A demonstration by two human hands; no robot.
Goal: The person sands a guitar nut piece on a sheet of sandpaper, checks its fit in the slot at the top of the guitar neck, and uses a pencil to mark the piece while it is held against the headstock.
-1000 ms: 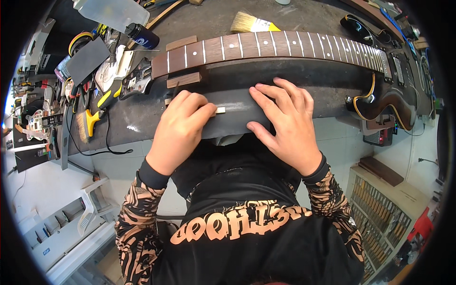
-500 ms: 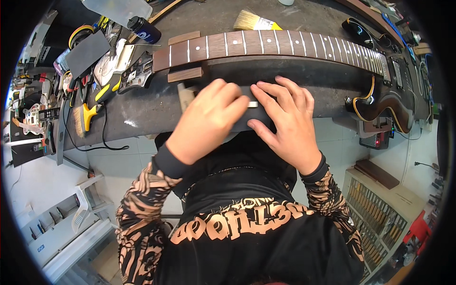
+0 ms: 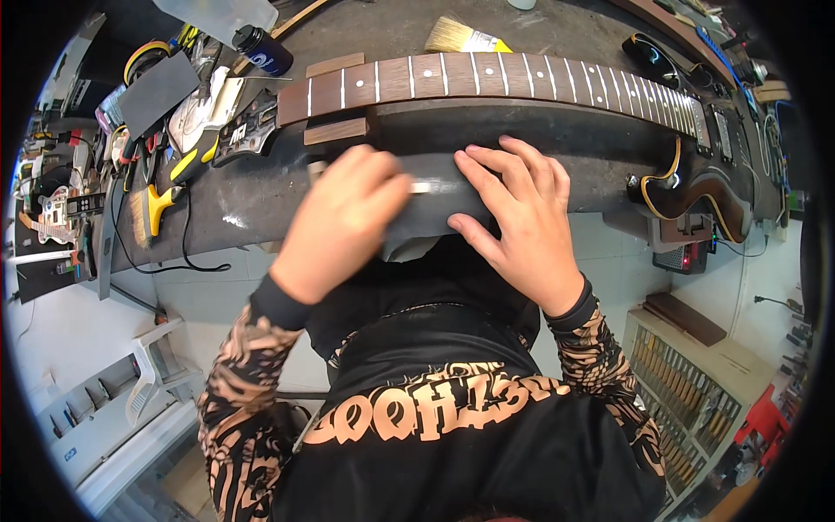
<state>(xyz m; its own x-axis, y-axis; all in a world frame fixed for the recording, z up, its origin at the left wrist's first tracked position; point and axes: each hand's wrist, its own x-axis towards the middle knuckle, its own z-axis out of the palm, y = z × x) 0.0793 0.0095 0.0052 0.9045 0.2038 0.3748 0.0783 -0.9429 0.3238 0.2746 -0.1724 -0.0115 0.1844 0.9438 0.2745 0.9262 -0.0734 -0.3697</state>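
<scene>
Curled fingers of my left hand point(image 3: 348, 217) grip a small white strip point(image 3: 421, 188), probably a guitar nut blank, whose end sticks out toward the right. It lies against a dark grey sheet point(image 3: 417, 222) that looks like sandpaper, at the near edge of the bench. A pale streak shows on the sheet just right of the strip. My right hand point(image 3: 526, 217) lies with fingers spread on the sheet's right part, holding nothing. Beyond both hands stretches a guitar's fretted neck point(image 3: 391, 80), its dark body point(image 3: 713, 204) at the right.
Two wooden blocks, one nearer point(image 3: 337, 131) and one farther point(image 3: 336, 64), flank the neck's left end. A brush point(image 3: 465, 37) lies behind the neck. Pliers, a yellow-handled brush point(image 3: 155, 209) and a dark cup point(image 3: 263, 52) crowd the left. A tool rack point(image 3: 687, 374) stands lower right.
My left hand has slid left along the sheet with the white strip, baring more of the sheet between my hands. My right hand has stayed nearly in place.
</scene>
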